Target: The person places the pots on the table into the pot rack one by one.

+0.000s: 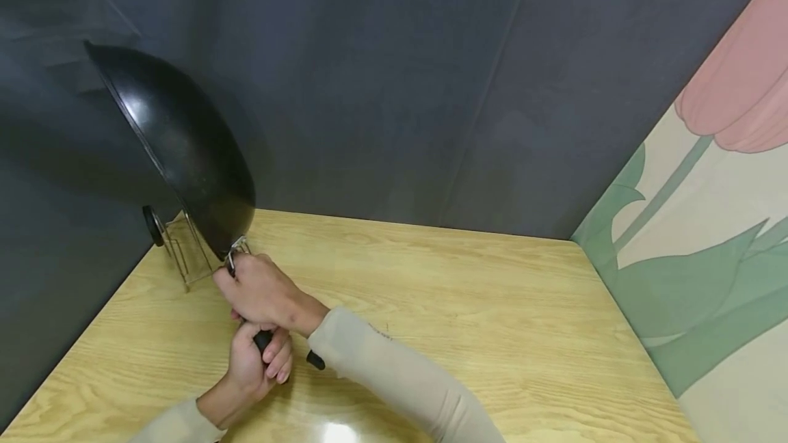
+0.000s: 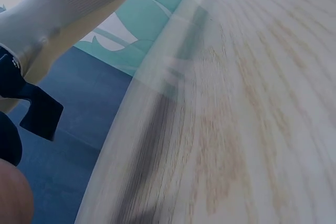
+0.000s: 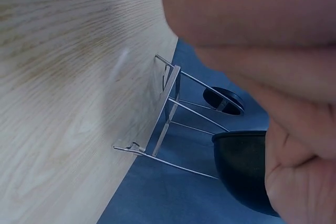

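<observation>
A black wok (image 1: 185,135) is tilted up on its side at the left, its rounded underside facing right. My right hand (image 1: 265,289) grips its handle close to the metal bracket at the pan. Just below, my left hand (image 1: 258,361) is wrapped round the black handle end (image 1: 263,340). A wire rack (image 1: 191,258) stands on the table behind the wok's lower edge. In the right wrist view the wok (image 3: 244,166) is partly covered by my right hand (image 3: 252,72); whether it touches the rack (image 3: 170,100), I cannot tell.
A black round piece (image 3: 223,100) sits on the rack's wires. The wooden table (image 1: 462,313) meets a dark cloth wall (image 1: 394,87) behind and at the left. A flower-patterned panel (image 1: 708,258) borders the right side.
</observation>
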### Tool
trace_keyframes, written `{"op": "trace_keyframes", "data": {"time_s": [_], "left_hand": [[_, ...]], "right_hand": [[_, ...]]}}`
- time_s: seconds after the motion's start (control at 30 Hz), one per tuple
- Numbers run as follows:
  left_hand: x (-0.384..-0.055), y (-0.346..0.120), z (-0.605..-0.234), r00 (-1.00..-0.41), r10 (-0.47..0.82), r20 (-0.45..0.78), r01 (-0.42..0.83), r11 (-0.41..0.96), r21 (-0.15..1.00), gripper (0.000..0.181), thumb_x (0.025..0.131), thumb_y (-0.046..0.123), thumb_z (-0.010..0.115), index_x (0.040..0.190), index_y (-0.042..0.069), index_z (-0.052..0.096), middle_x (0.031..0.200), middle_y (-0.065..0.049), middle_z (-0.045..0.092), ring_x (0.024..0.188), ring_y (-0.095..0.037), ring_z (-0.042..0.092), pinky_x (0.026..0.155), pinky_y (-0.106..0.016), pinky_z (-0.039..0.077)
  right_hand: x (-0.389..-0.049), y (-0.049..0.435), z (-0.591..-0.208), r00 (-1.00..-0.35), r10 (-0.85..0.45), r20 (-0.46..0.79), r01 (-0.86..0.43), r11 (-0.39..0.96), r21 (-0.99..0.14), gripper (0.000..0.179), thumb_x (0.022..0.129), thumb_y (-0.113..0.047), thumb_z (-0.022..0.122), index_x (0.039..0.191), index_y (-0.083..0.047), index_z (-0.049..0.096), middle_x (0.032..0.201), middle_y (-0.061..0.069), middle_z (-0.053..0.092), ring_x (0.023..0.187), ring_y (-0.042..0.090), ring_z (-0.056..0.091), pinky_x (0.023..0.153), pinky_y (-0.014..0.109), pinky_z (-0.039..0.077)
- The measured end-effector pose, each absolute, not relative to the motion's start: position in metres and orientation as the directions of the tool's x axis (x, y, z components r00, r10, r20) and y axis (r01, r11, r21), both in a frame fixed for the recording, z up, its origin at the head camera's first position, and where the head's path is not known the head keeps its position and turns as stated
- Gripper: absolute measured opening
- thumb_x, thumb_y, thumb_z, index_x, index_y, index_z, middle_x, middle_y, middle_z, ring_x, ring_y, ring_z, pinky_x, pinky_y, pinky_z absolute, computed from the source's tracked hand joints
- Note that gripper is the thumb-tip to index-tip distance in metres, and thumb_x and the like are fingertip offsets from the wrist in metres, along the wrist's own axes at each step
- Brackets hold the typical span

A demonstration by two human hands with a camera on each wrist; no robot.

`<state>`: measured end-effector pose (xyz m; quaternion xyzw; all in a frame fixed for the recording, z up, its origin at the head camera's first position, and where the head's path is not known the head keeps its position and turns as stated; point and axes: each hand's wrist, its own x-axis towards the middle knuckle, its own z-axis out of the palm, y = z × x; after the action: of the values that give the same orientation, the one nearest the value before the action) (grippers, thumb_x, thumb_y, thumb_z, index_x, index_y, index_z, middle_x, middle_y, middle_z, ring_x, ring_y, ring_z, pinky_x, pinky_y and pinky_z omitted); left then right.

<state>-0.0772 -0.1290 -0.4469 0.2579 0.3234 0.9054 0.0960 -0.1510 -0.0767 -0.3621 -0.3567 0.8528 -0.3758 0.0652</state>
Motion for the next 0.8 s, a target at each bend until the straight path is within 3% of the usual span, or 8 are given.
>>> {"op": "trace_keyframes", "data": {"time_s": [0.53,0.8], "left_hand": [[-0.075,-0.132,-0.452,-0.859,0.320,0.399,0.001,-0.778,0.628,0.038,0.100,0.011,0.027,0.062,0.004,0.025,0.048,-0.006,0.018,0.037,-0.022,0.015,0.036,-0.034,0.016],[-0.076,-0.135,-0.457,-0.861,0.313,0.401,0.001,-0.786,0.618,0.040,0.101,0.014,0.030,0.062,0.004,0.023,0.048,-0.006,0.016,0.037,-0.022,0.016,0.034,-0.031,0.020]], "right_hand": [[-0.152,-0.082,-0.367,-0.707,-0.689,0.159,-0.604,0.469,-0.645,0.038,0.105,-0.022,0.046,0.069,-0.014,0.056,0.046,-0.013,0.055,0.041,0.000,0.054,0.047,0.017,0.045],[-0.152,-0.086,-0.373,-0.707,-0.688,0.162,-0.611,0.479,-0.630,0.041,0.105,-0.022,0.046,0.066,-0.014,0.056,0.046,-0.014,0.054,0.040,-0.001,0.053,0.046,0.016,0.045]]}}
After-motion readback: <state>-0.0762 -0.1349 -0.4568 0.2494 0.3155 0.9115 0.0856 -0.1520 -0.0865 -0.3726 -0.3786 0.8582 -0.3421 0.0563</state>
